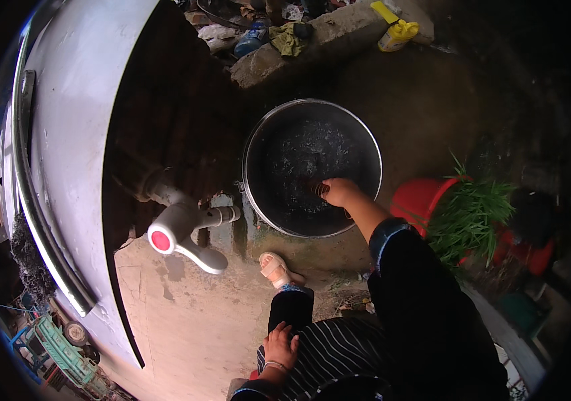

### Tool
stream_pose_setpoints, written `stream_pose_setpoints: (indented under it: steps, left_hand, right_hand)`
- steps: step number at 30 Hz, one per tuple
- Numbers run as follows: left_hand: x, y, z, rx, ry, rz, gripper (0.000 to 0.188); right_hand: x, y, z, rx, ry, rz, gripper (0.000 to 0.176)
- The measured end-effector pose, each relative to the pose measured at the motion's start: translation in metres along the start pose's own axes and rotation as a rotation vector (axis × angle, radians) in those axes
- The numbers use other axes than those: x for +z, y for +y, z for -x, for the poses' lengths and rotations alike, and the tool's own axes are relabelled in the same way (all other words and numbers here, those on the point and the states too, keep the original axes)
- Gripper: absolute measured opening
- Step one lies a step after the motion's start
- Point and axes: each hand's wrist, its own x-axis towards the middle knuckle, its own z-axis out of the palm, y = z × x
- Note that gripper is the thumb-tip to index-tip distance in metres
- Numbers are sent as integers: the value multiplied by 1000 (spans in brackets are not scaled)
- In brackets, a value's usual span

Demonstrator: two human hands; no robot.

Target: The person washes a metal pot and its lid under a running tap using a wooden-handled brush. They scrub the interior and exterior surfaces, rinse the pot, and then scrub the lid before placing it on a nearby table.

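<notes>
A large round metal pot (310, 220) stands before me, dark inside, with a sheen and pale flecks across its bottom that look like water or suds. Reaching over its near right rim, my right hand (341, 192) pinches a small ridged brown scrubber (321, 189) inside the pot. The scrubber is partly lost in shadow, so its exact kind is unclear. My left hand (280, 346) rests on my leg beside the striped apron (338, 343), fingers slightly spread and holding nothing.
A white plastic tap (180, 228) with a red cap juts out left of the pot. Rightward, a red bucket (418, 200) sits by green grass (471, 220). A concrete curb (335, 35) behind bears a yellow container (398, 36) and a green cloth (288, 40). A pale metal sheet (80, 100) curves along the left.
</notes>
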Motion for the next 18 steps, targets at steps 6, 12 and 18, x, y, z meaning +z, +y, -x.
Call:
stream_pose_setpoints:
  steps: [6, 12, 18]
  left_hand:
    - [11, 11, 6, -54, -32, 3, 41]
    - [21, 18, 8, -92, 45, 59, 41]
    - [14, 16, -3, -182, 160, 220, 40]
  right_hand:
    - [-42, 0, 46, 105, -181, -1269, 43]
    - [-92, 10, 167, -81, -792, -1996, 50]
    - [-143, -25, 250, -510, -896, -2064, 61]
